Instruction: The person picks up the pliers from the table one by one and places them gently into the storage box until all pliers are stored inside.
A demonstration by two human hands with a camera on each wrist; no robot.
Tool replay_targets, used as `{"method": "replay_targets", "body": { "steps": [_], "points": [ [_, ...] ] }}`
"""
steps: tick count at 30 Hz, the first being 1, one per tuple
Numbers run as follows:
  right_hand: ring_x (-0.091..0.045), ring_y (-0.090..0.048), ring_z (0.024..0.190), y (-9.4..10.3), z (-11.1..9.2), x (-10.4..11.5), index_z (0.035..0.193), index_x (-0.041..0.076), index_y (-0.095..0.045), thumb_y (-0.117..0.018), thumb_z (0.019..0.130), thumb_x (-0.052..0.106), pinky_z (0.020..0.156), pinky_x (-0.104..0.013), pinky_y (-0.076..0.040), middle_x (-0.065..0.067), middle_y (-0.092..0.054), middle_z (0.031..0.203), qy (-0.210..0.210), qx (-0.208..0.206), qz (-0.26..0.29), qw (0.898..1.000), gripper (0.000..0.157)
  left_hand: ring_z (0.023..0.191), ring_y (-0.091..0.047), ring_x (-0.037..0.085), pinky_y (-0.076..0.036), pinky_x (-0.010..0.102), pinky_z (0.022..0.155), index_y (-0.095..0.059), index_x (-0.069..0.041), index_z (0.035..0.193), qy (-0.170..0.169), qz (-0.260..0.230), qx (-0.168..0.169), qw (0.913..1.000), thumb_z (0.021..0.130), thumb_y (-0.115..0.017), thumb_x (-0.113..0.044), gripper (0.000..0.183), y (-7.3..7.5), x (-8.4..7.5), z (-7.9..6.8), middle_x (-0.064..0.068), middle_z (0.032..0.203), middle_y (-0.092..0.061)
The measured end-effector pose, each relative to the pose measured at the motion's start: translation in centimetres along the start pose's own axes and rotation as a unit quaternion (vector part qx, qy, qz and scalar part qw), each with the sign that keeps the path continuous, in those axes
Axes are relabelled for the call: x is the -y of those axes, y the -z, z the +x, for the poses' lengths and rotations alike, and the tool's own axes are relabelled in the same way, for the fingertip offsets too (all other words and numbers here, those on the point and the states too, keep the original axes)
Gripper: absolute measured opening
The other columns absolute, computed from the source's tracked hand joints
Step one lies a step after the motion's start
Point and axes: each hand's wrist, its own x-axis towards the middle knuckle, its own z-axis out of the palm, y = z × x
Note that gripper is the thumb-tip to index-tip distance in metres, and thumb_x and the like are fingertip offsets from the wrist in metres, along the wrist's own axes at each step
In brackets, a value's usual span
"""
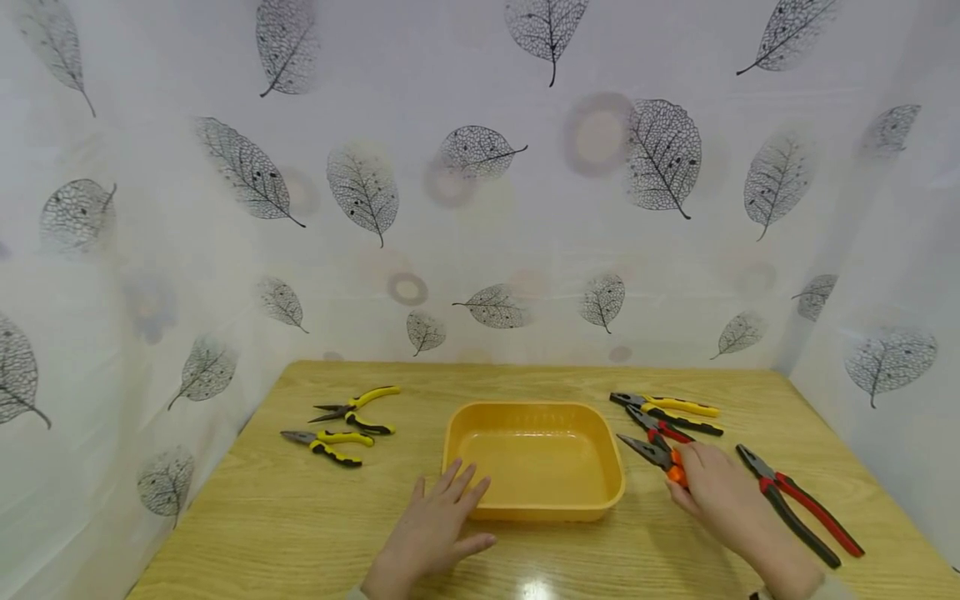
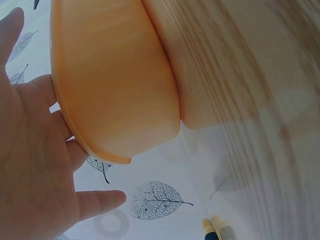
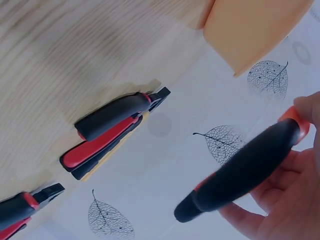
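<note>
With orange-and-black handles, a pair of long-nose pliers is gripped by my right hand, its grey jaws pointing toward the tray. The right wrist view shows the pliers' dark handle raised off the table, the thumb on its orange part. My left hand touches the near left rim of a yellow plastic tray, fingers spread over the edge. Seen from the left wrist, the fingers lie behind the tray wall and the thumb sticks out free. Nothing lies inside the tray.
Right of the tray lie yellow-and-black pliers, red-and-black pliers partly hidden by my right hand, and larger red-and-black pliers. Two yellow-handled pliers, one farther back and one nearer, lie left. A leaf-patterned curtain encloses the table.
</note>
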Motion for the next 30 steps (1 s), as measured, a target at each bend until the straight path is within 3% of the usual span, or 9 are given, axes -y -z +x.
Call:
{"method": "replay_targets", "body": {
  "steps": [1,4,8,9,17,23,30],
  "points": [
    [-0.030,-0.053,0.073,0.1,0.1,0.2,0.088,-0.008,-0.054,-0.045,0.087,0.037,0.061,-0.041,-0.046,-0.015,-0.052,0.081,-0.001,0.001,-0.001,1.000,0.046,0.131,-0.015,0.025,-0.024,0.062,0.091,-0.032,-0.019,0.138,0.000,0.000,0.000,1.0000,0.084,-0.040,-0.059,0.068,0.0,0.0,0.0,0.006,0.143,-0.025],
    [-0.032,-0.053,0.076,0.2,0.6,0.6,0.092,-0.009,-0.054,-0.044,0.088,0.038,0.064,-0.044,-0.046,-0.016,-0.053,0.083,-0.003,-0.008,-0.005,1.000,0.048,0.132,-0.015,0.025,-0.024,0.062,0.091,-0.032,-0.019,0.139,0.001,-0.004,0.001,1.0000,0.084,-0.040,-0.059,0.068,0.0,0.0,0.0,0.006,0.143,-0.025],
    [-0.034,-0.052,0.077,0.0,1.0,1.2,0.094,-0.009,-0.054,-0.010,0.091,0.048,0.062,-0.046,-0.045,-0.017,-0.053,0.084,0.000,-0.036,-0.021,0.999,0.072,0.131,-0.015,0.026,-0.023,0.063,0.091,-0.033,-0.019,0.138,-0.001,-0.007,0.000,1.0000,0.084,-0.040,-0.059,0.068,0.0,0.0,0.0,0.007,0.143,-0.025],
    [-0.034,-0.052,0.077,0.0,1.1,1.3,0.093,-0.009,-0.054,-0.009,0.091,0.048,0.060,-0.046,-0.045,-0.017,-0.053,0.083,0.000,-0.043,-0.029,0.999,0.072,0.131,-0.015,0.026,-0.023,0.063,0.091,-0.033,-0.019,0.138,-0.001,-0.007,-0.001,1.0000,0.084,-0.040,-0.059,0.068,0.0,0.0,0.0,0.007,0.143,-0.025],
    [-0.032,-0.051,0.079,-0.5,1.8,1.9,0.095,-0.007,-0.053,-0.011,0.092,0.049,0.053,-0.045,-0.043,-0.017,-0.053,0.086,0.002,-0.064,-0.060,0.996,0.070,0.131,-0.016,0.026,-0.023,0.063,0.091,-0.033,-0.018,0.138,-0.003,-0.007,-0.005,1.0000,0.085,-0.040,-0.058,0.067,0.1,0.1,0.0,0.007,0.143,-0.026],
    [-0.032,-0.051,0.075,-0.6,2.6,2.2,0.094,-0.008,-0.054,-0.013,0.092,0.047,0.055,-0.044,-0.044,-0.017,-0.053,0.084,0.032,-0.066,-0.061,0.995,0.069,0.131,-0.015,0.026,-0.023,0.063,0.091,-0.032,-0.018,0.138,-0.001,-0.007,-0.005,1.0000,0.085,-0.040,-0.058,0.067,0.2,0.0,0.0,0.007,0.143,-0.025],
    [-0.028,-0.049,0.067,-0.9,3.7,2.9,0.090,-0.008,-0.055,-0.018,0.092,0.043,0.047,-0.037,-0.039,-0.015,-0.051,0.079,0.063,-0.092,-0.046,0.993,0.063,0.131,-0.016,0.026,-0.023,0.063,0.092,-0.032,-0.019,0.139,-0.001,-0.005,0.001,1.0000,0.085,-0.039,-0.058,0.067,0.2,0.1,0.1,0.007,0.143,-0.025]
  ]
}}
